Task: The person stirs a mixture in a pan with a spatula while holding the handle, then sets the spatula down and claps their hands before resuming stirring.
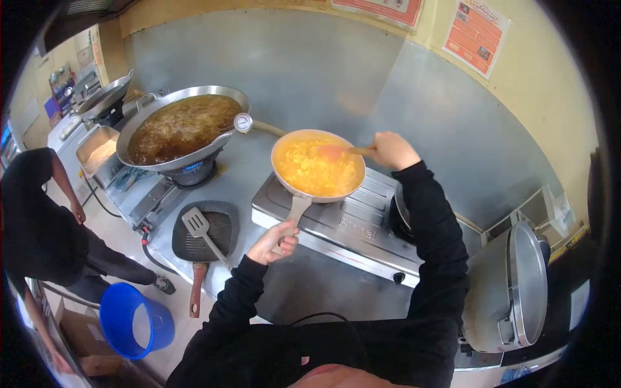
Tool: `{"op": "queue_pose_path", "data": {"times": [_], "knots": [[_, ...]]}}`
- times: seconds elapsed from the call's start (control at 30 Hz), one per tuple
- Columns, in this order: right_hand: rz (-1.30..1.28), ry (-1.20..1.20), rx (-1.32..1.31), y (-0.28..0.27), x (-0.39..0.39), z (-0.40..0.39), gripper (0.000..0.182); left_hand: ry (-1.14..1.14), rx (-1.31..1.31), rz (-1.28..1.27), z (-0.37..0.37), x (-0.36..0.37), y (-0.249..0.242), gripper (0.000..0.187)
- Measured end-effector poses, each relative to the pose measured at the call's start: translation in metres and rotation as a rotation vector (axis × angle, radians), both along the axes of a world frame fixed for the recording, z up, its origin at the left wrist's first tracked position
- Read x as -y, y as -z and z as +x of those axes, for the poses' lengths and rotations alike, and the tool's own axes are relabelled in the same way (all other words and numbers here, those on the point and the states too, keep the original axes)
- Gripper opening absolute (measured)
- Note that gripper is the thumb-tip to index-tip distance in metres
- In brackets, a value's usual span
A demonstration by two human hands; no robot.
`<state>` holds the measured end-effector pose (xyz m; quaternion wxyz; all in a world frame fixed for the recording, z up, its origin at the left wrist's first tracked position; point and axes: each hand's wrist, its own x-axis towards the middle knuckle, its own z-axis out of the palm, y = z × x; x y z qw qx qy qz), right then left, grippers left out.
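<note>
My left hand (275, 243) is closed around the beige handle (300, 210) of a frying pan (352, 187). Yellow scrambled eggs (310, 169) cover much of the pan's inside. From the right, my right hand (392, 152) grips a spatula (361, 151) by its wooden-looking handle; the orange-toned head is blurred over the eggs. Beneath the pan is a silver gas stove (362, 223), its left burner hidden by the pan.
A large wok (213, 92) of bubbling brown oil, with a dial thermometer (243, 123), sits over a blue flame. Left of the stove lie a grill pan (223, 216) and slotted turner (196, 222). A tall pot (485, 304) stands right. A person (39, 220) and blue bucket (116, 317) are left.
</note>
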<state>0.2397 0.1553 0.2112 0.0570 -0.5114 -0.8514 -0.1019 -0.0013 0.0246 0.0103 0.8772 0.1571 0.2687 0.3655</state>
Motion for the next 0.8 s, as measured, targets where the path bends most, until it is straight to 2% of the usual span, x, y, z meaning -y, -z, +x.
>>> {"op": "queue_pose_path", "data": {"times": [0.1, 0.33, 0.37, 0.53, 0.63, 0.73, 0.8], "knots": [[-0.001, -0.01, -0.074, 0.002, -0.034, 0.02, 0.019, 0.006, 0.004, 0.001, -0.001, -0.001, 0.003, 0.026], [-0.065, -0.02, -0.097, 0.064, -0.149, 0.024, 0.024, 0.015, -0.094, 0.034, -0.001, 0.0, -0.006, 0.027], [-0.168, -0.03, -0.138, 0.064, -0.154, 0.017, 0.025, 0.016, -0.115, 0.038, -0.002, 0.001, -0.007, 0.027], [-0.558, -0.153, -0.25, 0.05, -0.156, -0.026, 0.034, 0.075, -0.162, 0.067, -0.005, -0.002, -0.007, 0.028], [-0.565, -0.291, -0.111, 0.032, -0.137, -0.04, 0.034, 0.072, -0.104, 0.048, -0.004, -0.004, -0.001, 0.028], [-0.425, -0.609, 0.058, 0.022, -0.104, -0.046, 0.031, 0.02, -0.077, 0.018, -0.001, -0.002, -0.003, 0.025], [-0.353, -0.597, 0.186, 0.016, -0.073, -0.045, 0.028, 0.01, -0.076, 0.026, 0.0, -0.002, 0.0, 0.025]]}}
